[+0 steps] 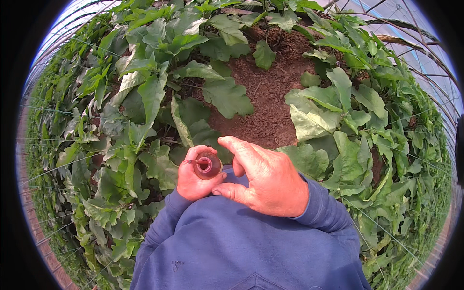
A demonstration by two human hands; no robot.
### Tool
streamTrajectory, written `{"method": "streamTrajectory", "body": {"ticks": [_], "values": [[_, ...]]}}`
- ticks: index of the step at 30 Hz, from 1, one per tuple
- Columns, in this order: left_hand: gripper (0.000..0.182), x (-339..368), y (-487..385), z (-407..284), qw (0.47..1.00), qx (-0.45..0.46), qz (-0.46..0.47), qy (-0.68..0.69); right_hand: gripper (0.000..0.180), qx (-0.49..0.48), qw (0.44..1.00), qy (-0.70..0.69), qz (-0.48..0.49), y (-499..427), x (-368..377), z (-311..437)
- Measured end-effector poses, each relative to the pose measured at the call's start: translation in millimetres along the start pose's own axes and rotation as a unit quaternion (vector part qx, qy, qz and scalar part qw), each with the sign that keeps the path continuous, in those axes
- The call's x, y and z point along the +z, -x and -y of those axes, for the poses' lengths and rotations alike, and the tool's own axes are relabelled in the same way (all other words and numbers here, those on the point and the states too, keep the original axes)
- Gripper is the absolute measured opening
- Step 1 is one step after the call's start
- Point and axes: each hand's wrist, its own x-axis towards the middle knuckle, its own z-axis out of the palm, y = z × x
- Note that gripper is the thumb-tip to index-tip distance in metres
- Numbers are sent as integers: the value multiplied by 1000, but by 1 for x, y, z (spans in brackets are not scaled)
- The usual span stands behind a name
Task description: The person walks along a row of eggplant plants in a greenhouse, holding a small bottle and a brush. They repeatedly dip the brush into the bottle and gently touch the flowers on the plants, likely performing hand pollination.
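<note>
In front of my belly, my left hand (pixel 195 183) grips a small bottle (pixel 214 169) with a reddish tint. The bottle's round mouth faces up uncapped, and a thin dark-red strip (pixel 193 161) reaches from it leftward over the rim. What the bottle holds is hard to make out. Just to its right, my right hand (pixel 264 176) is held with thumb and forefinger spread apart and nothing visible between them. Its thumb tip comes close to my left thumb; whether they touch I cannot tell. The other right fingers are partly hidden beneath the palm.
Rows of leafy plants, apparently eggplants (pixel 226 96), rise on both sides. Brown soil (pixel 266 98) shows between them ahead. Thin strings (pixel 384 232) run through the foliage. Curved supports (pixel 409 27) and pale plastic sheeting (pixel 440 54) form a tunnel at the upper edges.
</note>
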Motion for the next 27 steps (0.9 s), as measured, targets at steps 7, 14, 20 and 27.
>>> {"method": "streamTrajectory", "body": {"ticks": [7, 14, 20, 27], "values": [[64, 39, -19, 2, 997, 32, 55, -46, 35, -64, 995, -46, -61, 13, 9, -41], [63, 68, -36, -5, 996, -21, 7, -86, 12, -12, 980, -161, -116, 24, -22, -68], [68, 63, -69, -5, 998, -32, -10, -62, 23, 37, 952, -274, -130, 12, -31, -92], [64, 74, -164, -3, 992, 17, 44, -114, 20, 159, 925, -289, -189, -23, -36, -134]]}}
